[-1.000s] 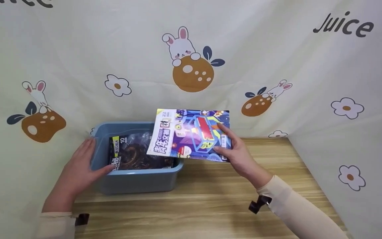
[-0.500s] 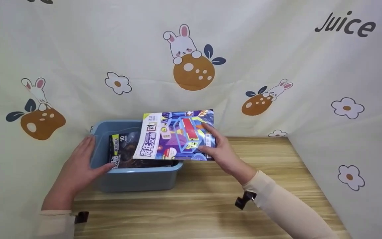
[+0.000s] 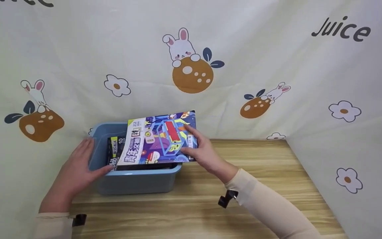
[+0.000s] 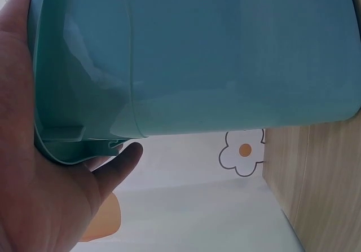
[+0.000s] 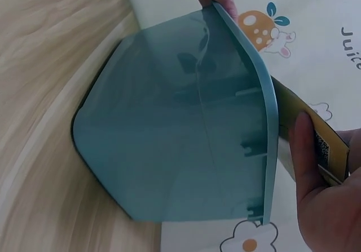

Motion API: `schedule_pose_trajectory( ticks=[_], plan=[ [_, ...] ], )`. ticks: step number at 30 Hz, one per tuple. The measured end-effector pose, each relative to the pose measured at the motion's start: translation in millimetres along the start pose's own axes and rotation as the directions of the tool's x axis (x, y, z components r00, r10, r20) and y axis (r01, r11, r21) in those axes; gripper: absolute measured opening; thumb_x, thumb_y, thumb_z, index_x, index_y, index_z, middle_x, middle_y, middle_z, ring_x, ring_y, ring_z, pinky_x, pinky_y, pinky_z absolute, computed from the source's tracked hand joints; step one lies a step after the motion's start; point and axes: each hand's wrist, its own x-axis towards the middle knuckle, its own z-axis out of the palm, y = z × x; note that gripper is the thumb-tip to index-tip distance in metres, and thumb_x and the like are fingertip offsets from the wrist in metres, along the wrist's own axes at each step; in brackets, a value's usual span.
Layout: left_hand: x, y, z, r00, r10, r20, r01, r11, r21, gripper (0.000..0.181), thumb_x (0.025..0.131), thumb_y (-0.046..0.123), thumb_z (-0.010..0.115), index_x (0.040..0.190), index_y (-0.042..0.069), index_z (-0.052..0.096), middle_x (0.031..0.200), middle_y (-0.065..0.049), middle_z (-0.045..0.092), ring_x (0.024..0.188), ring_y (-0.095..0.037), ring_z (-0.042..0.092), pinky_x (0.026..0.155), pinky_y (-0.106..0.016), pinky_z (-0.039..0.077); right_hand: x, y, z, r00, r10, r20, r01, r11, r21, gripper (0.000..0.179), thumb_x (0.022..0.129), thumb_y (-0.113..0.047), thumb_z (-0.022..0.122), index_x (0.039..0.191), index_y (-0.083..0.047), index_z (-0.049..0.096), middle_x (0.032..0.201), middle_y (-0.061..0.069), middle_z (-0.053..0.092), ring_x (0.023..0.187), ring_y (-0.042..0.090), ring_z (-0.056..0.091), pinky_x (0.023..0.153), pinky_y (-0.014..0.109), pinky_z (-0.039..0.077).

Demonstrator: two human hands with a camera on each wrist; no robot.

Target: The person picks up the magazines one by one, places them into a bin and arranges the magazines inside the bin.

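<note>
In the head view, a purple and white magazine [image 3: 164, 139] lies tilted over the right part of a blue plastic bin [image 3: 134, 182]. My right hand [image 3: 207, 156] pinches its right edge, thumb and fingers on opposite faces, as the right wrist view also shows with the magazine's edge [image 5: 333, 150]. Beneath it in the bin is a dark magazine [image 3: 114, 149], mostly covered. My left hand [image 3: 78, 169] grips the bin's left rim, its thumb at the front corner. From below, the left wrist view shows this hand [image 4: 51, 167] wrapped over the rim.
The bin stands on a wood-grain table [image 3: 257, 186]. A pale cloth [image 3: 138, 53] printed with rabbits, oranges and flowers hangs behind and along both sides, close behind the bin.
My right hand has carried the purple magazine leftward, from beside the bin's right end to over its opening, covering more of the dark magazine. The left hand stays on the rim.
</note>
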Motion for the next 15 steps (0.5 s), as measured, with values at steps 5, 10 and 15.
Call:
schedule_pose_trajectory(
  ticks=[5,10,15],
  plan=[
    [0.1,1.4,-0.1,1.0,-0.002,0.005,0.002,1.0,-0.003,0.128,0.094,0.077,0.071,0.174,-0.004,0.014,0.181,-0.031,0.012,0.167,-0.052,0.01,0.122,-0.082,0.024,6.5,-3.3,11.6,1.0,-0.01,-0.008,0.01,0.999,-0.038,0.085,0.098,-0.01,0.085,0.171,-0.029,0.045,0.167,0.015,0.043,0.131,0.032,0.062,0.107,0.037,0.06],
    [-0.8,0.8,-1.3,1.0,-0.008,0.014,0.008,1.0,-0.001,0.129,0.093,0.079,0.071,0.175,-0.003,0.013,0.181,-0.031,0.011,0.167,-0.052,0.009,0.122,-0.082,0.023,10.2,-4.5,22.1,1.0,-0.013,0.006,0.013,0.999,-0.039,0.086,0.097,-0.009,0.084,0.171,-0.029,0.045,0.167,0.017,0.043,0.132,0.033,0.064,0.108,0.039,0.06],
    [-0.8,0.7,-1.4,1.0,-0.007,0.016,0.007,1.0,0.001,0.13,0.093,0.08,0.069,0.175,-0.003,0.012,0.181,-0.031,0.01,0.167,-0.053,0.009,0.121,-0.083,0.024,13.4,-5.4,35.2,1.0,-0.014,-0.011,0.013,0.996,-0.093,0.086,0.096,-0.01,0.085,0.17,-0.031,0.046,0.171,0.015,0.041,0.14,0.031,0.058,0.115,0.04,0.055]
  ],
)
